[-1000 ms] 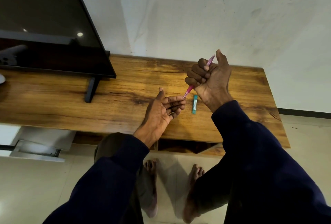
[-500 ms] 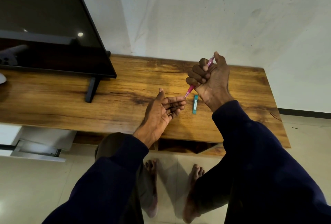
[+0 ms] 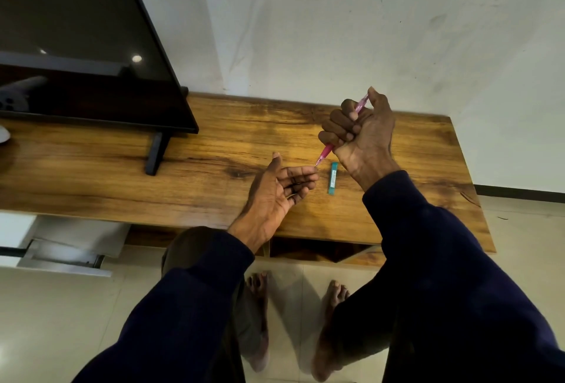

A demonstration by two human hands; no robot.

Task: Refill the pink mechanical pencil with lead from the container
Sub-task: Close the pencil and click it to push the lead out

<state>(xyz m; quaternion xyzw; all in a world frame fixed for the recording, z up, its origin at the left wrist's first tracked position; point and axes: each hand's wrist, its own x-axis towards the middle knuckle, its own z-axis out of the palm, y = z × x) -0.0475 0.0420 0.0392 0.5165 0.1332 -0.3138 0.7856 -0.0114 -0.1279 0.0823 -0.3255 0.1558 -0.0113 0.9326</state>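
My right hand (image 3: 360, 135) is fisted around the pink mechanical pencil (image 3: 326, 153), which slants tip-down to the left; my thumb rests on its top button. The pencil's tip touches the fingertips of my left hand (image 3: 281, 190), held palm-up with fingers apart just above the wooden table (image 3: 214, 150). A small teal lead container (image 3: 333, 178) lies flat on the table between my two hands, touched by neither.
A black TV (image 3: 76, 46) on a dark stand (image 3: 156, 153) fills the table's left half. A white wall stands behind. The table's right end lies at about the right third of the view. My bare feet stand on a tiled floor below the front edge.
My right thumb, raised off the pencil a second ago, has come down onto the pencil's top end. Both hands otherwise stay in place.
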